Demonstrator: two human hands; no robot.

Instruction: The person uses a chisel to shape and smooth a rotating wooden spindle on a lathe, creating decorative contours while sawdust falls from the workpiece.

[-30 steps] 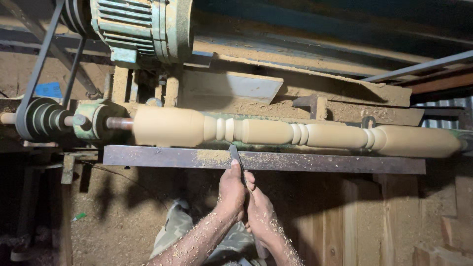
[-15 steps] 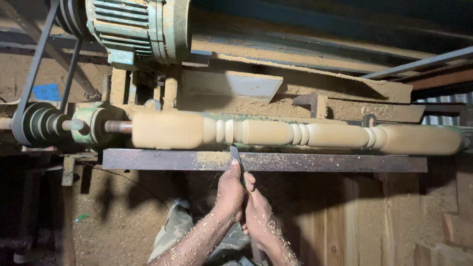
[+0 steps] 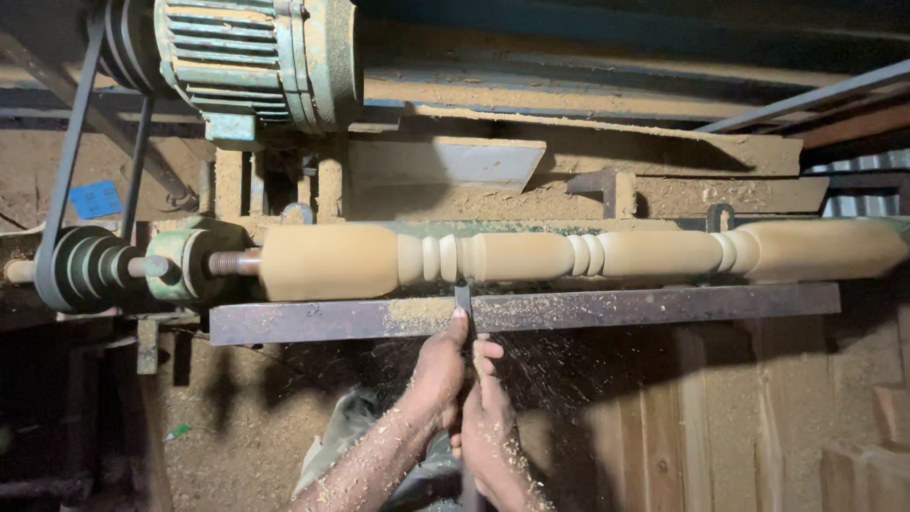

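1. While wood chips spray down past the wrists, both hands are locked onto a narrow metal chisel (image 3: 464,301) whose blade lies across the flat steel tool rest (image 3: 616,308) and points up at the turned wooden spindle (image 3: 531,256).
2. Left hand (image 3: 438,372): fingers wrapped tight around the chisel shaft just below the rest, thumb stretched up along the blade and touching the rest's lower edge.
3. Right hand (image 3: 488,422): clenched on the chisel too, lower down and just beside the left, fingers curled over the shaft; the tool's lower end is hidden behind the hands.
4. Chisel tip sits right at the spindle's underside, at the bead-and-groove section just right of the thick left-hand block. Whether steel is actually touching wood, I cannot tell.
5. Spindle runs horizontally across the view, pale wood, with ringed beads in three places, its left end mounted on a threaded shaft beside a green bearing housing (image 3: 185,261).
6. Stepped pulley (image 3: 81,268) at far left, with a dark belt (image 3: 71,152) running up from it to the green electric motor (image 3: 256,57) overhead.
7. Sawdust (image 3: 417,311) is heaped on the rest just left of the blade, and both forearms are dusted with shavings.
8. Wooden planks (image 3: 682,417) stand below the rest on the right.
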